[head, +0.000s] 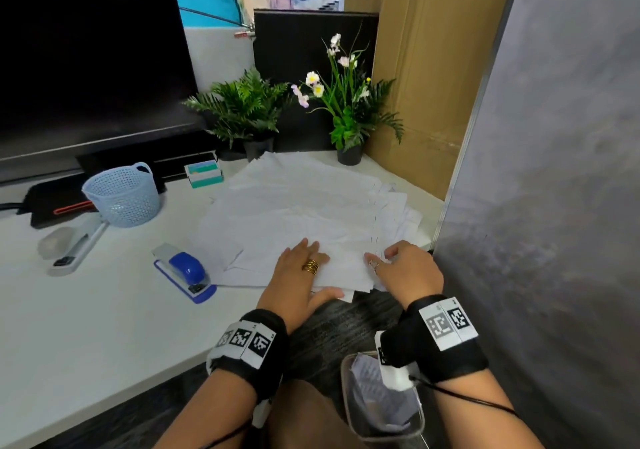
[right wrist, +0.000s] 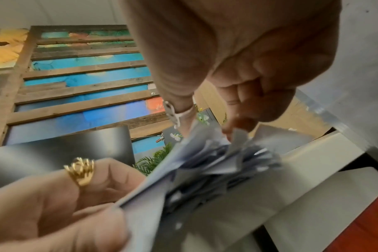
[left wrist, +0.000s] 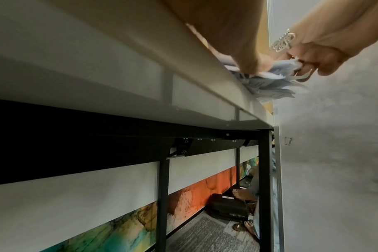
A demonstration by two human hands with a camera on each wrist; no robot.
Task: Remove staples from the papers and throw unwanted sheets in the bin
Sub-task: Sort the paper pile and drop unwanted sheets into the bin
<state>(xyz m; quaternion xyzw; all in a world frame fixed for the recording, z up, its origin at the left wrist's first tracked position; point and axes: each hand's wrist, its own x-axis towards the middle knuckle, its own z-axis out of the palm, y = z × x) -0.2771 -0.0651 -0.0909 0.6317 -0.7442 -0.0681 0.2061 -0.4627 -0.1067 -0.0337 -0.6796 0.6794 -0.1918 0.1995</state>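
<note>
A fanned stack of white papers (head: 294, 206) lies on the white desk (head: 104, 310), its near corner overhanging the front edge. My left hand (head: 313, 267), wearing a gold ring, lies on that near corner with fingers on top and the thumb at the sheet edge; in the right wrist view the left hand (right wrist: 60, 196) pinches the papers (right wrist: 205, 170). At the right side my right hand (head: 381, 258) pinches the stapled corners, and the right wrist view shows the right hand (right wrist: 237, 119) with curled fingers lifting sheet corners. A clear bin (head: 349, 396) with crumpled paper sits below the desk edge.
A blue stapler (head: 187, 268) lies left of the papers, a white stapler (head: 72, 248) further left. A blue mesh basket (head: 121, 196), a small card box (head: 204, 173), two potted plants (head: 242, 109) and a dark monitor (head: 86, 61) stand behind. A grey partition (head: 554, 171) closes the right.
</note>
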